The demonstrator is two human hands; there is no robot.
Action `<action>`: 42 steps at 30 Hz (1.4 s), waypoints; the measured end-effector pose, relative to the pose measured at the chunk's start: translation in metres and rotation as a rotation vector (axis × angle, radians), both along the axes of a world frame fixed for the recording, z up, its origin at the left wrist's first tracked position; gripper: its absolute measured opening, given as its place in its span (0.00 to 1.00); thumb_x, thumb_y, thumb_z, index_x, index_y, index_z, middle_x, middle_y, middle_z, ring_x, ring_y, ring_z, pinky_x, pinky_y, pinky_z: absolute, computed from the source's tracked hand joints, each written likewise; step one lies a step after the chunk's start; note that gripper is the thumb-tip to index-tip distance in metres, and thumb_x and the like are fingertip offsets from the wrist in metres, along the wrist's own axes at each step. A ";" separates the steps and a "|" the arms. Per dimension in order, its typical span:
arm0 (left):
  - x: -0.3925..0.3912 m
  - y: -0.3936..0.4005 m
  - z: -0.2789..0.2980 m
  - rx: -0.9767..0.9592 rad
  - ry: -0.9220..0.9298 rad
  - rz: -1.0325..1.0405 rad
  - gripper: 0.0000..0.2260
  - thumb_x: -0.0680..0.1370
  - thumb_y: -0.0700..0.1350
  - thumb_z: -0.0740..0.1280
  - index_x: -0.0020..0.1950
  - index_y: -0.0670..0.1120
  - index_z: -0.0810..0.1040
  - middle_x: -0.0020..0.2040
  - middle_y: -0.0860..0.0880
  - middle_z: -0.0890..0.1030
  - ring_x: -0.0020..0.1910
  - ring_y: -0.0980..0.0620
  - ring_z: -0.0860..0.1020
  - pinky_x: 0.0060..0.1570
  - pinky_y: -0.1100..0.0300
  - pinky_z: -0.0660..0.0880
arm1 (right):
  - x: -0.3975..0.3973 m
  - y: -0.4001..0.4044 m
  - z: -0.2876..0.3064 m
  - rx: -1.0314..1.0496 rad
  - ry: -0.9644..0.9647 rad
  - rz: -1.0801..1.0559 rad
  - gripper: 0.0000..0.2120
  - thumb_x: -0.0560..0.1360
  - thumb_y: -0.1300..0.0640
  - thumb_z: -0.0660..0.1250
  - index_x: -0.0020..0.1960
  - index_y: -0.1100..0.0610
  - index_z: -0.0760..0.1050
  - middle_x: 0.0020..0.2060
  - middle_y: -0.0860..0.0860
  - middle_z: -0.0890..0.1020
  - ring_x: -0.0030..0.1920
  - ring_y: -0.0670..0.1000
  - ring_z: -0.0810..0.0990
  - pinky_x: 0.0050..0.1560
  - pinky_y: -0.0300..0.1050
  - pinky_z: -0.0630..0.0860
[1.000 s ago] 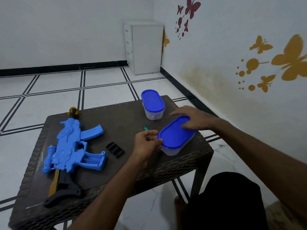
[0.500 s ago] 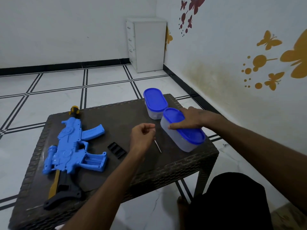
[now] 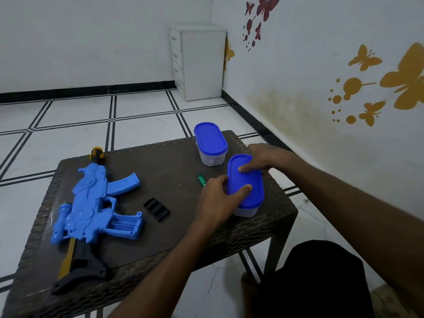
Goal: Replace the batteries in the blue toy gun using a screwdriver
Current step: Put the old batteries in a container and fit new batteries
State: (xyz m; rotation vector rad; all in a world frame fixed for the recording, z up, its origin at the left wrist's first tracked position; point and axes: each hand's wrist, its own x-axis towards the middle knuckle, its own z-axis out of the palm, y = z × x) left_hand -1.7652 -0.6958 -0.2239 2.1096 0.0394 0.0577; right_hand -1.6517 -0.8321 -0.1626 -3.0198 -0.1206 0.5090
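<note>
The blue toy gun (image 3: 91, 203) lies on the left of the brown wicker table (image 3: 160, 244), its battery compartment open. Its black cover (image 3: 156, 209) rests just to the right. A green-handled screwdriver (image 3: 201, 179) lies mid-table, partly hidden by my left hand (image 3: 220, 198). Both hands grip the nearer clear container with a blue lid (image 3: 246, 187): my left hand at its near-left side with the thumb on the lid, my right hand (image 3: 261, 158) on its far end.
A second blue-lidded container (image 3: 210, 143) stands at the table's back right. A white drawer cabinet (image 3: 199, 63) sits in the room corner. The wall runs close along the right; my dark-clothed knee (image 3: 316, 278) is below the table's front right corner.
The nearer container has been turned to point away from me and set down. My left hand moved right onto it, covering most of the screwdriver.
</note>
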 end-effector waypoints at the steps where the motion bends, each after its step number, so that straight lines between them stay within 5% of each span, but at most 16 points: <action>1: -0.001 -0.004 0.000 0.091 -0.014 -0.013 0.25 0.71 0.64 0.70 0.56 0.46 0.77 0.50 0.52 0.76 0.47 0.53 0.76 0.45 0.59 0.75 | 0.003 -0.002 -0.002 0.029 0.013 0.005 0.31 0.72 0.41 0.72 0.64 0.61 0.71 0.57 0.58 0.80 0.45 0.54 0.80 0.43 0.47 0.77; 4: -0.002 -0.017 -0.003 0.329 0.023 -0.086 0.40 0.68 0.72 0.66 0.67 0.42 0.70 0.65 0.46 0.70 0.61 0.49 0.71 0.57 0.55 0.73 | 0.012 -0.012 -0.010 0.150 0.064 -0.072 0.26 0.69 0.42 0.76 0.51 0.63 0.74 0.44 0.58 0.81 0.40 0.54 0.79 0.40 0.46 0.75; 6: -0.002 -0.027 -0.004 0.388 0.080 -0.136 0.53 0.67 0.72 0.66 0.78 0.39 0.52 0.77 0.42 0.58 0.74 0.44 0.60 0.70 0.49 0.66 | 0.016 -0.018 -0.013 0.230 0.090 -0.126 0.26 0.67 0.43 0.78 0.47 0.64 0.75 0.40 0.58 0.80 0.39 0.53 0.78 0.39 0.45 0.74; 8: 0.002 -0.037 -0.002 0.387 0.109 -0.130 0.56 0.68 0.69 0.69 0.79 0.38 0.43 0.79 0.40 0.51 0.77 0.42 0.55 0.73 0.48 0.62 | 0.018 -0.019 -0.016 0.249 0.094 -0.144 0.27 0.65 0.43 0.79 0.47 0.64 0.75 0.40 0.58 0.79 0.41 0.53 0.77 0.42 0.46 0.75; 11: 0.011 -0.046 0.001 0.356 0.135 -0.090 0.55 0.69 0.63 0.72 0.78 0.35 0.42 0.78 0.36 0.53 0.75 0.39 0.60 0.71 0.48 0.65 | 0.015 -0.018 -0.016 0.201 0.017 -0.132 0.25 0.65 0.43 0.79 0.39 0.59 0.70 0.36 0.55 0.76 0.36 0.51 0.73 0.35 0.43 0.69; 16: 0.015 -0.043 0.003 0.371 0.178 -0.107 0.55 0.69 0.62 0.73 0.78 0.35 0.43 0.77 0.37 0.55 0.73 0.41 0.62 0.67 0.50 0.68 | 0.005 -0.016 -0.013 0.146 -0.175 -0.059 0.29 0.64 0.40 0.79 0.47 0.59 0.69 0.41 0.53 0.74 0.43 0.52 0.74 0.42 0.46 0.70; 20: 0.013 -0.043 0.000 0.410 0.147 -0.109 0.54 0.69 0.64 0.70 0.78 0.35 0.43 0.76 0.38 0.57 0.72 0.41 0.63 0.66 0.49 0.68 | 0.004 -0.023 -0.012 0.269 -0.204 -0.124 0.29 0.61 0.41 0.81 0.34 0.57 0.64 0.31 0.52 0.70 0.31 0.50 0.68 0.31 0.43 0.62; 24: 0.013 -0.048 -0.002 0.466 0.120 -0.125 0.53 0.71 0.64 0.69 0.78 0.36 0.42 0.76 0.38 0.55 0.73 0.40 0.62 0.66 0.48 0.67 | -0.002 -0.030 -0.012 0.289 -0.230 -0.150 0.30 0.62 0.42 0.81 0.32 0.57 0.61 0.28 0.51 0.67 0.29 0.49 0.65 0.29 0.43 0.59; 30: 0.006 -0.046 -0.014 0.518 -0.002 -0.161 0.48 0.75 0.66 0.61 0.79 0.40 0.39 0.79 0.38 0.46 0.78 0.39 0.51 0.72 0.45 0.60 | -0.006 -0.054 -0.024 0.598 -0.353 -0.229 0.24 0.72 0.40 0.69 0.34 0.60 0.71 0.31 0.58 0.76 0.34 0.60 0.81 0.42 0.57 0.80; 35: 0.006 -0.037 -0.018 0.525 -0.083 -0.204 0.40 0.77 0.65 0.56 0.79 0.50 0.37 0.79 0.39 0.44 0.77 0.36 0.51 0.72 0.44 0.59 | -0.013 -0.053 -0.024 0.796 -0.330 -0.400 0.21 0.80 0.49 0.54 0.41 0.65 0.75 0.39 0.63 0.84 0.33 0.55 0.85 0.48 0.58 0.83; 39: 0.004 -0.030 -0.020 0.528 -0.118 -0.214 0.38 0.78 0.64 0.55 0.79 0.52 0.38 0.79 0.40 0.47 0.75 0.35 0.56 0.71 0.44 0.61 | -0.022 -0.053 -0.024 0.927 -0.296 -0.484 0.20 0.79 0.56 0.53 0.47 0.70 0.77 0.42 0.65 0.84 0.33 0.53 0.85 0.40 0.48 0.84; 42: 0.002 -0.027 -0.021 0.515 -0.134 -0.220 0.37 0.79 0.64 0.54 0.79 0.53 0.38 0.79 0.40 0.47 0.75 0.36 0.56 0.71 0.43 0.62 | -0.024 -0.051 -0.025 0.931 -0.301 -0.486 0.20 0.80 0.55 0.53 0.47 0.69 0.78 0.38 0.62 0.85 0.33 0.54 0.86 0.45 0.52 0.84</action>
